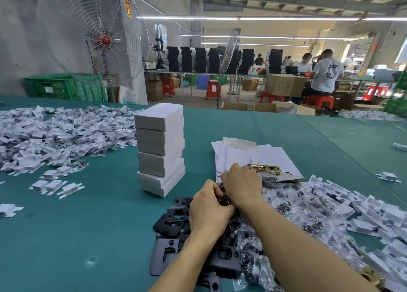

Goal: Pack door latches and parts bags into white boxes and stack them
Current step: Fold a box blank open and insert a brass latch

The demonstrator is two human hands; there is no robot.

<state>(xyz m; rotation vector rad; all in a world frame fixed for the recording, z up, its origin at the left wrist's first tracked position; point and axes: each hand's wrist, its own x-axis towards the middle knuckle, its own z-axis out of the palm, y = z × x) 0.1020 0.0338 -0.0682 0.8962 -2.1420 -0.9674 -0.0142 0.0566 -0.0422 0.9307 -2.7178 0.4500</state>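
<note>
Centrally, the left hand [209, 206] pinches a dark part [223, 200] beside the right hand [242, 183], whose grip is hidden, with the brass latch [267, 169] just beyond on flat boxes [272, 152], right of the box stack [160, 148].

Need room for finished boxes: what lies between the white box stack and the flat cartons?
Only bare green table between stack and cartons, in the head view.
</note>
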